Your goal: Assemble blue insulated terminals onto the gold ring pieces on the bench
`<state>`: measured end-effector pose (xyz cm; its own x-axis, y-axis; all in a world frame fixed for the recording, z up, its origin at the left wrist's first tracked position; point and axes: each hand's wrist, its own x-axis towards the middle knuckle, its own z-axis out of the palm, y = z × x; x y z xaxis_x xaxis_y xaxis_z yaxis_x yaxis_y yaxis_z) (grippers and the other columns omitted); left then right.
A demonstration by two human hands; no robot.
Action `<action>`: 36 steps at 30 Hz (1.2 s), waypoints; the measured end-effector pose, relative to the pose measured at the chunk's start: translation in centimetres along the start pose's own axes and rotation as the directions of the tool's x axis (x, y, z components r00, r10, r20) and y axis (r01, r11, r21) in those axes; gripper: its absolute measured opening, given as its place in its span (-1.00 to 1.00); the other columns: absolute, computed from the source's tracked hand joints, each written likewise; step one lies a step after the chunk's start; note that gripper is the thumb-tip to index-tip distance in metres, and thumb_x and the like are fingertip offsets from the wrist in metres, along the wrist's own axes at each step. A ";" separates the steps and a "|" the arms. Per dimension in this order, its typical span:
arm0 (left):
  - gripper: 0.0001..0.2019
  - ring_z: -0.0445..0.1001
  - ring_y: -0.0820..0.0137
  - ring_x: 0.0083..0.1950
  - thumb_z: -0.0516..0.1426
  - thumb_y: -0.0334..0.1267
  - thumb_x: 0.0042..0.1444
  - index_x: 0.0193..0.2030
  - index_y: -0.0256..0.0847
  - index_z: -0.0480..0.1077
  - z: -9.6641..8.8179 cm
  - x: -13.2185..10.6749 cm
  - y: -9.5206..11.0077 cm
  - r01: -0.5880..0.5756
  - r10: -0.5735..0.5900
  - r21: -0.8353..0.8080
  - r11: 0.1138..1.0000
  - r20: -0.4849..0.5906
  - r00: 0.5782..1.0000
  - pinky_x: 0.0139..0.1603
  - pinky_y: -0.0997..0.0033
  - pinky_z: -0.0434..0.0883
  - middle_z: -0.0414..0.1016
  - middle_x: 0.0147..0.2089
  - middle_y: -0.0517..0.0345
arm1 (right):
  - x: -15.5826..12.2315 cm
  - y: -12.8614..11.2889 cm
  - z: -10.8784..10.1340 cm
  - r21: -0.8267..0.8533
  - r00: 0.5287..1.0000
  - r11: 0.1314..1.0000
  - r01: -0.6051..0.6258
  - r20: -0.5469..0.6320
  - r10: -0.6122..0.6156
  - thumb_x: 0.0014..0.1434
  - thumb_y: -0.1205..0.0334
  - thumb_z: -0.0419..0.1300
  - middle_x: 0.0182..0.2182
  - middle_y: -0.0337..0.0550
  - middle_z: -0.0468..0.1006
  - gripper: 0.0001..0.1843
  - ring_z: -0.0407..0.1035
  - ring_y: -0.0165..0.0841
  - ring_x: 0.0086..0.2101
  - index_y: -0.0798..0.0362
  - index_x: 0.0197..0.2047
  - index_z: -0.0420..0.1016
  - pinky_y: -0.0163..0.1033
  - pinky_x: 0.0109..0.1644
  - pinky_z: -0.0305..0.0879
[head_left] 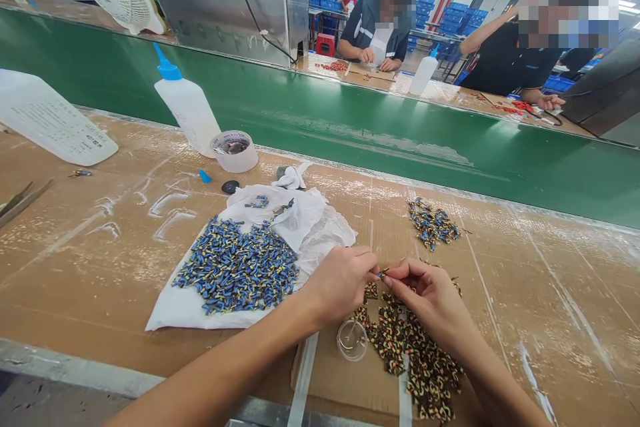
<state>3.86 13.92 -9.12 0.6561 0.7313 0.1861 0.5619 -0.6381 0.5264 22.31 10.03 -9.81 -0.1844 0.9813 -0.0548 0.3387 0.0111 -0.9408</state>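
Observation:
My left hand and my right hand meet fingertip to fingertip over the cardboard. A tiny blue-and-dark piece is pinched between them; its exact shape is too small to make out. Below my right hand spreads a heap of small brown, yellow and red pieces. A small clear cup with a thin stick in it stands just below my left hand. Left of my hands, many small blue-and-yellow pieces lie on a white sheet. Finished-looking or not I cannot tell, a smaller blue-and-brown pile lies beyond my right hand.
A white squeeze bottle with a blue nozzle, a larger white bottle and a tape roll are at the back left. Tweezers lie far left. Past the green belt, co-workers sit at another bench.

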 end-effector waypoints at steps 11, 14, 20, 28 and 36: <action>-0.86 0.35 0.38 -0.40 0.03 -0.54 0.04 -0.38 -0.29 0.36 -0.1 0.1 0.2 -0.043 0.040 0.076 0.996 0.051 0.998 -0.42 0.43 0.20 0.41 -0.39 0.13 | -0.1 -0.2 -0.1 0.063 0.996 0.995 -0.073 0.053 0.070 0.14 0.22 0.19 -0.44 -0.21 0.47 -0.87 0.30 -0.40 -0.42 0.08 -0.41 0.41 -0.30 -0.35 0.23; -0.88 0.35 0.39 -0.40 0.04 -0.52 0.05 -0.40 -0.28 0.36 -0.3 0.1 0.1 -0.037 0.035 0.038 0.999 0.067 0.997 -0.42 0.44 0.20 0.41 -0.41 0.13 | -0.2 -0.3 0.0 0.019 0.998 1.000 -0.025 0.051 0.024 0.15 0.24 0.18 -0.44 -0.22 0.46 -0.87 0.30 -0.40 -0.40 0.07 -0.42 0.40 -0.30 -0.32 0.24; -0.88 0.34 0.41 -0.39 0.10 -0.52 0.02 -0.46 -0.27 0.38 -0.5 0.2 -0.3 0.000 0.015 -0.118 0.993 0.122 0.992 -0.40 0.46 0.16 0.42 -0.47 0.19 | -0.5 -0.7 -0.2 -0.131 0.996 0.990 0.046 0.085 -0.035 0.14 0.35 0.14 -0.47 -0.25 0.45 -0.89 0.29 -0.41 -0.42 0.05 -0.42 0.38 -0.29 -0.32 0.21; -0.88 0.34 0.47 -0.41 0.13 -0.50 0.06 -0.44 -0.26 0.43 -0.7 0.7 -0.6 0.107 -0.066 -0.290 0.951 0.147 0.987 -0.36 0.50 0.19 0.43 -0.49 0.24 | -0.2 -1.0 -0.5 -0.136 0.998 0.991 0.017 0.057 -0.009 0.14 0.33 0.14 -0.48 -0.25 0.47 -0.91 0.32 -0.41 -0.45 0.05 -0.41 0.41 -0.30 -0.36 0.22; -0.89 0.39 0.43 -0.30 0.12 -0.36 0.18 -0.22 -0.23 0.48 -0.8 1.0 -1.0 0.067 -0.031 -0.295 0.953 0.124 0.992 -0.26 0.45 0.25 0.49 -0.34 0.17 | 0.3 -0.8 -0.9 -0.038 0.999 0.999 -0.018 -0.028 0.017 0.15 0.27 0.16 -0.43 -0.19 0.54 -0.93 0.40 -0.39 -0.42 0.06 -0.36 0.44 -0.29 -0.34 0.30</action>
<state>3.51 15.46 -8.80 0.6958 0.7152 0.0656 0.4304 -0.4884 0.7591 22.84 10.47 -8.79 -0.1526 0.9864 -0.0614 0.3769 0.0007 -0.9263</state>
